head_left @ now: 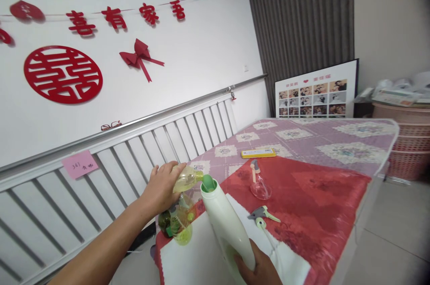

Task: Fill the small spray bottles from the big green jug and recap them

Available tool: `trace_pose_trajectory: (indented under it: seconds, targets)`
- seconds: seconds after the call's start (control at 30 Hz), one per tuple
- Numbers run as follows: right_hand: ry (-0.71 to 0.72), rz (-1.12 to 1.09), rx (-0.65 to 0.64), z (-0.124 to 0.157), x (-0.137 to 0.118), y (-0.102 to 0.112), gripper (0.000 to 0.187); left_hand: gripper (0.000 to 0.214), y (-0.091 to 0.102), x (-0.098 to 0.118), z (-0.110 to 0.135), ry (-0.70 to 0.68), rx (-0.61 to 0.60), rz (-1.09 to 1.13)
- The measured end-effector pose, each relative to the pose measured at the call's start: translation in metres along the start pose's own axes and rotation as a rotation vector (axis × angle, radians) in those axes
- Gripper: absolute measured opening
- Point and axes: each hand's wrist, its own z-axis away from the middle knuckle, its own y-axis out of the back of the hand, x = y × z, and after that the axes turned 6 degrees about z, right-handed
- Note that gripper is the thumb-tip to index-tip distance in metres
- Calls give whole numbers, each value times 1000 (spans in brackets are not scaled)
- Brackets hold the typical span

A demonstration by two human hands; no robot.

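My left hand (pixel 163 188) is wrapped round a clear bottle (pixel 187 179) of pale yellow liquid, tipped sideways with its neck pointing right. The neck meets a green funnel-like cup (pixel 208 183) set in the mouth of a pale green-white bottle (pixel 228 226). That larger bottle leans, its lower part gripped by my right hand (pixel 260 265). Whether liquid is flowing is too small to tell. Below my left hand stand a clear bottle with yellow-green liquid (pixel 182 231) and a dark green bottle (pixel 164 223). A grey and green spray trigger head (pixel 264 217) lies to the right.
A white cloth (pixel 183 260) lies over a red cloth (pixel 319 200) on the flower-patterned table (pixel 309 135). Farther back are a clear spray bottle (pixel 261 190) and a yellow box (pixel 258 153). A white radiator (pixel 134 170) runs along the left; pink baskets (pixel 408 150) stand right.
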Motion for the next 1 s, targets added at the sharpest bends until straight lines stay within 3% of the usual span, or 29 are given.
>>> trace_pose_trajectory:
  seconds: [0.47, 1.0]
  targets:
    - [-18, -14, 14, 0, -5, 0, 25, 78, 2, 0, -2, -16, -5, -35]
    - [-6, 21, -84, -2, -6, 7, 27, 80, 8, 4, -3, -11, -56, -135]
